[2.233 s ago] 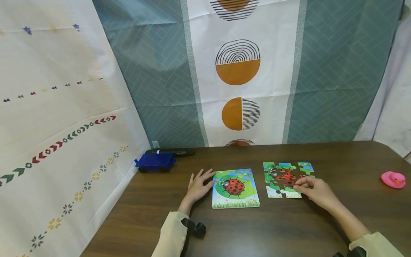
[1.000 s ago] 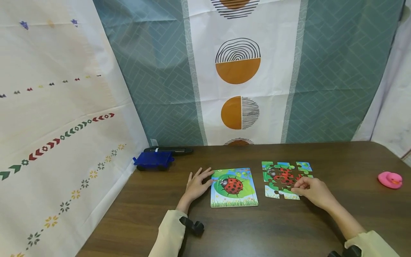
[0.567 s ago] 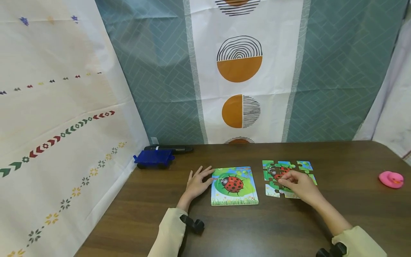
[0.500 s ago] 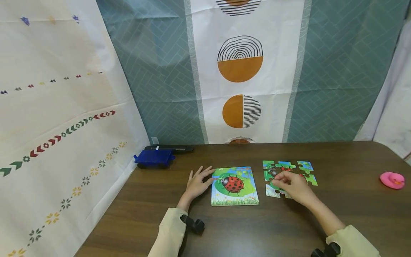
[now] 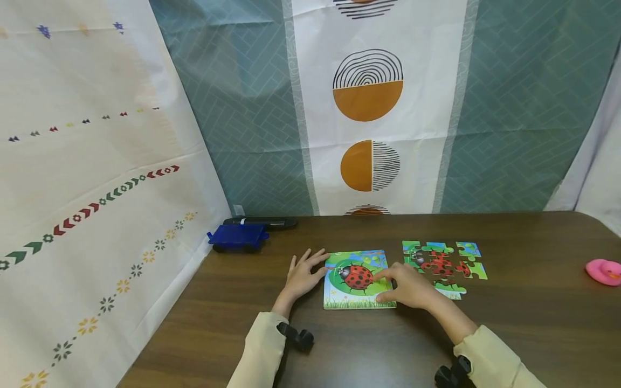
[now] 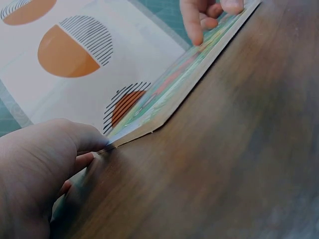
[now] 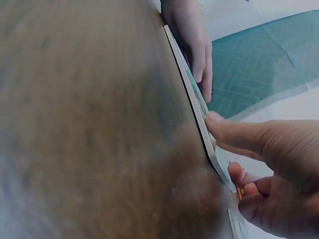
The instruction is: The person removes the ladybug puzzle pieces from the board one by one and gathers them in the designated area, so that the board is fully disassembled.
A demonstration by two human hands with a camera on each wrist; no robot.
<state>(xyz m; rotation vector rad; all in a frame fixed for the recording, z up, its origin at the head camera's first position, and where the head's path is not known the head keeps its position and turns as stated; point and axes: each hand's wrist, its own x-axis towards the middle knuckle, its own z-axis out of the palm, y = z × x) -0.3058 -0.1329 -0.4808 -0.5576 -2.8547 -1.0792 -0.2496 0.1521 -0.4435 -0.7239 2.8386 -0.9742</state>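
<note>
A ladybird picture board (image 5: 356,264) lies flat on the dark wooden table (image 5: 533,323). My left hand (image 5: 301,277) rests flat with spread fingers against the board's left edge; in the left wrist view this hand (image 6: 45,169) touches the board (image 6: 169,87) at its near corner. My right hand (image 5: 407,288) grips the board's near right corner, with one finger lying on the picture and the thumb at the front edge. The right wrist view shows this hand (image 7: 269,164) pinching the board's edge (image 7: 194,107). A partly joined ladybird jigsaw (image 5: 443,264) lies just right of the board.
A loose jigsaw piece (image 5: 451,291) lies below the joined ones. A blue toy car (image 5: 237,238) and a black marker (image 5: 264,221) sit at the back left by the curtain. A pink rubber duck (image 5: 604,271) sits at the far right.
My right hand has left the jigsaw pieces and moved left onto the picture board's right corner. My left hand has stayed at the board's left edge.
</note>
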